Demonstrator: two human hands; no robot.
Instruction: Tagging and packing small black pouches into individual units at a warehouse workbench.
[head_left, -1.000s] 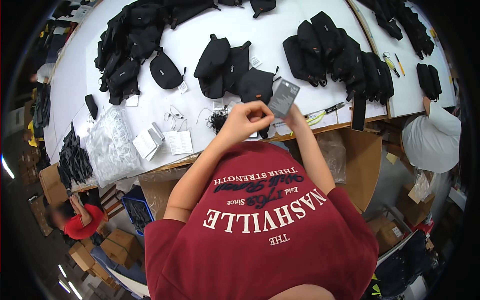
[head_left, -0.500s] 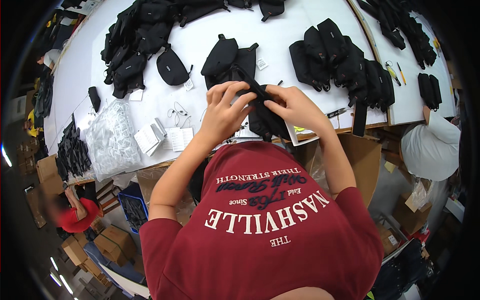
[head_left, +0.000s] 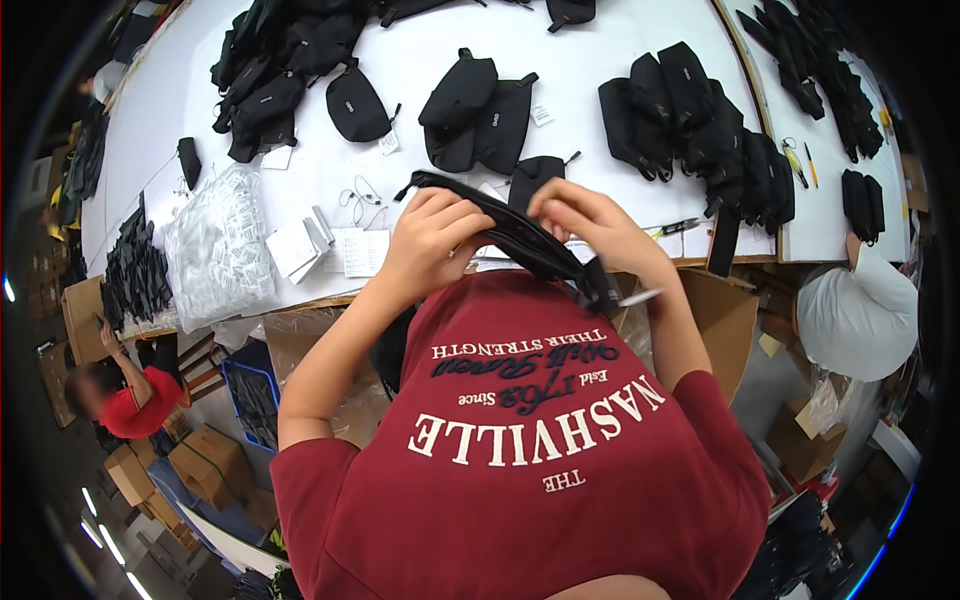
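My left hand grips a black zippered pouch along its upper left edge. The pouch is tilted over the table's near edge, close to my shirt, and its long opening faces up. Against its far side, my right hand has its fingers curled in; they are slightly blurred, and what they pinch is hidden. A white tag hangs at the pouch's lower right end. Just beyond lie a small black pouch and two overlapping black pouches.
Piles of black pouches lie at the far left and right of the white table. Near left are a clear plastic bag, paper leaflets and black straps. Other people are at both sides.
The pouch in my hands has come up off the table toward me and swung across, uncovering the pouches beyond. My right hand's fingers have curled in at its far side.
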